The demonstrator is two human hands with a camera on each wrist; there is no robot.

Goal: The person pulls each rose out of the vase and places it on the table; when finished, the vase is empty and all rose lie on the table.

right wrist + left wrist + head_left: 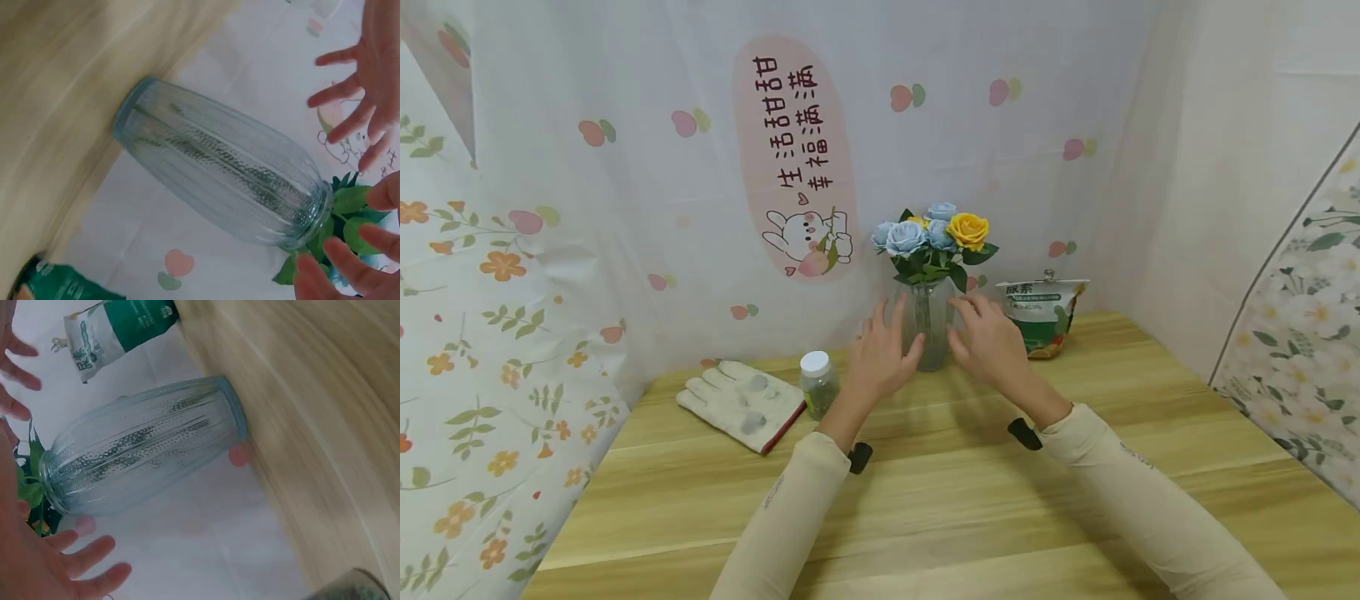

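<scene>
A clear ribbed glass vase [932,346] stands upright near the back of the table, holding blue and yellow flowers [936,237] with green leaves. On its left side my left hand [880,354] is raised, fingers spread. My right hand [990,340] faces it from the other side, fingers apart and slightly bent. In the left wrist view, a gap shows between the vase [144,447] and the fingers of the left hand [69,565]. The right wrist view has the right hand [350,269] close by the vase neck, gripping nothing.
Left of the vase are a small jar [818,387] with a white lid and a pale work glove [745,404] with a red cuff. A green and white bag [1041,321], clipped at the top, stands to the right. A printed curtain [647,192] hangs behind the table [925,517].
</scene>
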